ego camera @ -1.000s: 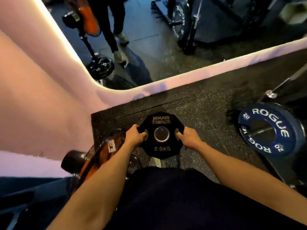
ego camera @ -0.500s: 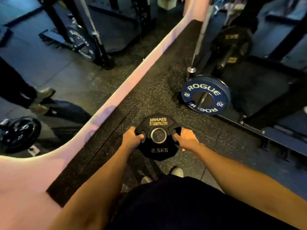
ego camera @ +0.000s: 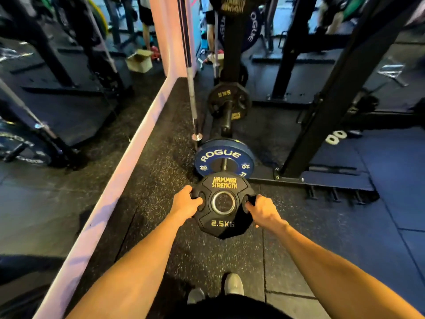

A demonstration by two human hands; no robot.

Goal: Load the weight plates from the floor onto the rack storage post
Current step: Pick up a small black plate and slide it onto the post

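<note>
While fingers [ego camera: 199, 200] curl into its grip holes, the left hand [ego camera: 184, 202] and right hand [ego camera: 262, 210] hold the black 2.5KG plate [ego camera: 223, 204] at frame centre, above the floor [ego camera: 161, 180]. Just beyond it, a blue plate [ego camera: 224, 157] sits on a post [ego camera: 226, 117], with a 5KG plate [ego camera: 228, 100] farther up.

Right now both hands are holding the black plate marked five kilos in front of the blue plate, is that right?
Not quite. The black plate held by the left hand and right hand is marked 2.5KG, not five, as the head view shows. The rest holds: it is in front of the blue plate.
</note>
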